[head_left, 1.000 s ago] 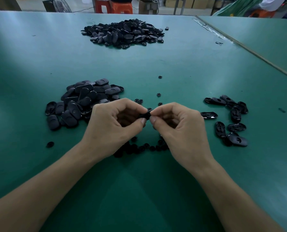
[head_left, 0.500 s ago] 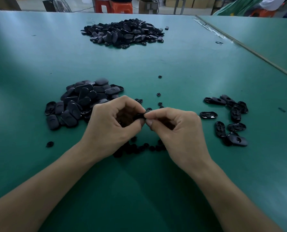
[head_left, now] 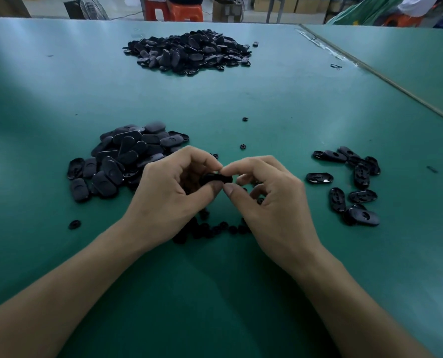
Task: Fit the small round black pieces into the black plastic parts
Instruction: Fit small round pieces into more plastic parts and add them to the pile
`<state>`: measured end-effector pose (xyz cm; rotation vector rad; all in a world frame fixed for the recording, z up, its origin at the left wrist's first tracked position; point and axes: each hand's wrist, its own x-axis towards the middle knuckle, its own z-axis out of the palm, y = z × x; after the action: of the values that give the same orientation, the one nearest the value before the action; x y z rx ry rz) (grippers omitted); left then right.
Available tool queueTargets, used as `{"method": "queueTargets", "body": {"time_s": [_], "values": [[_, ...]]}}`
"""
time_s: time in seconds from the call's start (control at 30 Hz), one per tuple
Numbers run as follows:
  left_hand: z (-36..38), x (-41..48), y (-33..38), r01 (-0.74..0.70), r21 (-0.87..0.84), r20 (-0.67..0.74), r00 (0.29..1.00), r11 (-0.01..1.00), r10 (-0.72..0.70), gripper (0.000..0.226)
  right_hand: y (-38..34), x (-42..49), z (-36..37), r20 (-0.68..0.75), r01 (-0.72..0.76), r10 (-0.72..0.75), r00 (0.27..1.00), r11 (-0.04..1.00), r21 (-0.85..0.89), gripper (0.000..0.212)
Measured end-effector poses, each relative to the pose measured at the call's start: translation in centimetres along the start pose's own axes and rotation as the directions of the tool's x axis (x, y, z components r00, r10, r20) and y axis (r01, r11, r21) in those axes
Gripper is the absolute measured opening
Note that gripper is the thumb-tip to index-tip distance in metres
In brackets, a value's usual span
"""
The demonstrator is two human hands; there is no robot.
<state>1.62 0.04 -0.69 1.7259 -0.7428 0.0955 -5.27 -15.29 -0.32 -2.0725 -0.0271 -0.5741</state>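
- At the centre of the frame, the left hand (head_left: 168, 195) and right hand (head_left: 274, 200) meet just above the green worktop (head_left: 241, 293). Both pinch one black plastic part (head_left: 216, 178) between thumb and curled fingers (head_left: 241, 165).
- Whether a round piece sits in that part cannot be told, because the hands hide it.
- Just below the hands, small round pieces (head_left: 210, 228) lie in a loose row.
- Left of centre is a near heap (head_left: 127, 156) of parts.
- At the right lies a scattered group (head_left: 349, 182).
- At the top centre sits a far heap (head_left: 189, 51).
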Motion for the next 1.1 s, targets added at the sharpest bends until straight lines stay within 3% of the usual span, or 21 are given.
{"method": "queueTargets", "body": {"time_s": [0.27, 0.47, 1.1], "values": [[0.01, 0.06, 0.01, 0.048, -0.082, 0.009, 0.999, 0.996, -0.047, 0.022, 0.11, 0.14, -0.03, 0.008, -0.045, 0.045, 0.999, 0.998, 0.048, 0.019], [-0.21, 0.15, 0.10, 0.051, -0.063, 0.024, 0.998, 0.997, -0.050, 0.031, 0.17, 0.09, -0.11, 0.018, -0.086, 0.085, 0.996, 0.994, 0.072, 0.016], [-0.26, 0.13, 0.39, 0.063, -0.067, 0.023, 0.998, 0.996, -0.062, 0.028, 0.21, 0.15, -0.32, 0.079, -0.174, 0.168, 0.983, 0.982, 0.075, 0.007]]}}
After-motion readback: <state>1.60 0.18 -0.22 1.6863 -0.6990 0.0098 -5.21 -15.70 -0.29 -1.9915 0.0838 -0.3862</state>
